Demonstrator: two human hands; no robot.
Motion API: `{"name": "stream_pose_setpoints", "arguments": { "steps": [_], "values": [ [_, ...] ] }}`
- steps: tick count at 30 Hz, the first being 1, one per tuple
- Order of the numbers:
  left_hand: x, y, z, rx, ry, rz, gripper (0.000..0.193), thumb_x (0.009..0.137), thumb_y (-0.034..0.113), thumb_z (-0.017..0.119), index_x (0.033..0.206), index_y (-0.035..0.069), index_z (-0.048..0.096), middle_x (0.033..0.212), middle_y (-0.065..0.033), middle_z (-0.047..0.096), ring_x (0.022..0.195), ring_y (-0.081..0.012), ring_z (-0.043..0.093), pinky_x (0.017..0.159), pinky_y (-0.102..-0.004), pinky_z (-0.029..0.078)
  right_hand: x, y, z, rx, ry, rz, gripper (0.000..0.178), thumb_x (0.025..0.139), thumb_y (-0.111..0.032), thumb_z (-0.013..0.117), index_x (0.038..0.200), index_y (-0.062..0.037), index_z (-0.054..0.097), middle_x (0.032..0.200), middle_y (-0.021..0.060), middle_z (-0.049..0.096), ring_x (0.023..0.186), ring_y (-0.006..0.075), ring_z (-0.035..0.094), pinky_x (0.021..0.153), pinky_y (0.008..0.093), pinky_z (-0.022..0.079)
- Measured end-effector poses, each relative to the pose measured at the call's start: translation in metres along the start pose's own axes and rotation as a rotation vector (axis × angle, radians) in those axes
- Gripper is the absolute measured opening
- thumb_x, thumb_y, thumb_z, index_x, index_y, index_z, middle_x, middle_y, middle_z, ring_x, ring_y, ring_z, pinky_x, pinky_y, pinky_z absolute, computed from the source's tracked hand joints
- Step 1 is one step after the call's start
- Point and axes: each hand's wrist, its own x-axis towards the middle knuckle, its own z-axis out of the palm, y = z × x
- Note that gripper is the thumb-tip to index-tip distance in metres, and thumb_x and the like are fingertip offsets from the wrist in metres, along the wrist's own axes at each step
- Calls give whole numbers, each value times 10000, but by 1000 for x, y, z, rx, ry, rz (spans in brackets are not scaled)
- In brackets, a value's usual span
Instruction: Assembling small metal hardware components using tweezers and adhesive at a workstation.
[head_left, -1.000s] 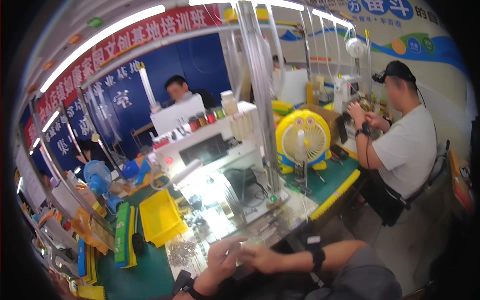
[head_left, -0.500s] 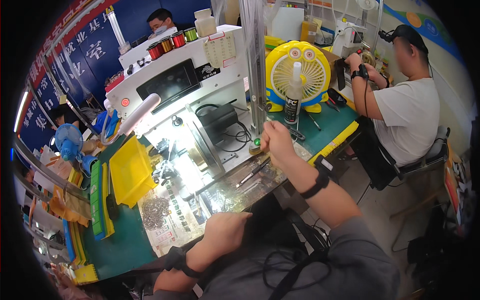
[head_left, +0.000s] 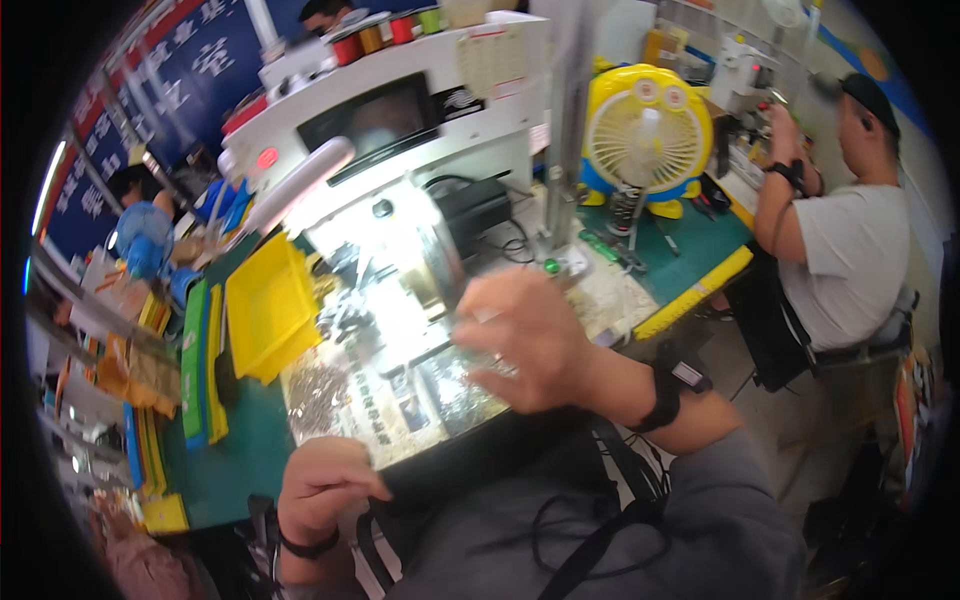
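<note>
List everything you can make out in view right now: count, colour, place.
Machine: one, white, centre
Screen: one, black, on the machine
Spools: at least four, red, orange and green, machine top
Lamp: one, white, before the machine
Tray: one, yellow, left of the machine
Metal pieces: uncountable pile, silvery, in front of the tray
Large fan: one, yellow and blue, right
Small fan: one, blue, left
Bottle: one, pale top, dark label, before the large fan
Co-worker: one, white top, seated right
Wristbands: two, black, one per wrist
Left hand: one, bare, lower left
Right hand: one, bare, blurred, before the machine
</note>
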Motion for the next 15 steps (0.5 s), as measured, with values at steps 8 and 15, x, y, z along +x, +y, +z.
{"name": "stream_pose_setpoints", "arguments": {
  "steps": [8, 15],
  "values": [
    [40, -43, 11, 103, 385, -234, 252, 949, 107, 554, 1103, -33, 697, 1042, -84, 699, 966, -173, 625, 858, -302, 488, -23, 87, 29, 887, 300, 1263, 105, 1023, -144, 574, 961, -62, 552, 675, -59, 452, 542, 24, 384, 462, 203, 291],
    [128, -117, 56, -560, 650, -184, 405, 1012, 102, 531, 1396, -26, 548, 1181, -65, 643, 1088, -132, 582, 957, -269, 449, 7, 128, 51, 824, -408, 1186, 104, 877, 2, 657, 924, 27, 747, 645, -15, 590, 467, 32, 397, 418, 247, 242]
  ]
}}
